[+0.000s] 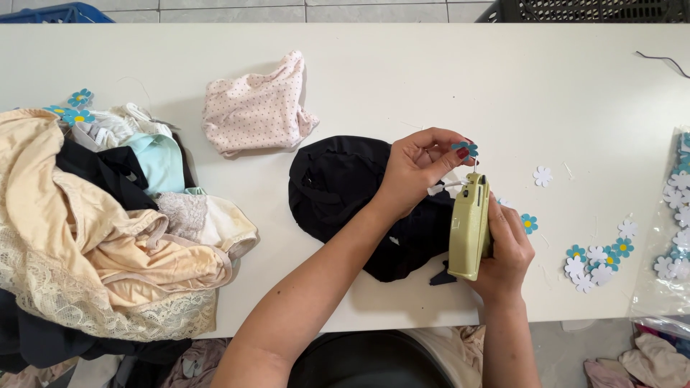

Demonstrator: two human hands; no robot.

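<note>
My right hand (509, 255) grips a pale green tagging gun (470, 226), held upright with its needle end pointing away from me. My left hand (420, 167) pinches a small blue flower-shaped paper tag (466, 149) at the gun's tip, together with a bit of white label. Both hands hover over a black garment (338, 188) that lies flat on the white table (431, 79).
A pile of underwear in beige, black, white and mint (100, 223) fills the left side. A folded pink dotted garment (257, 108) lies behind. Loose flower tags (596, 260) sit at right, beside a clear bag of tags (672, 230). Crates stand beyond the table.
</note>
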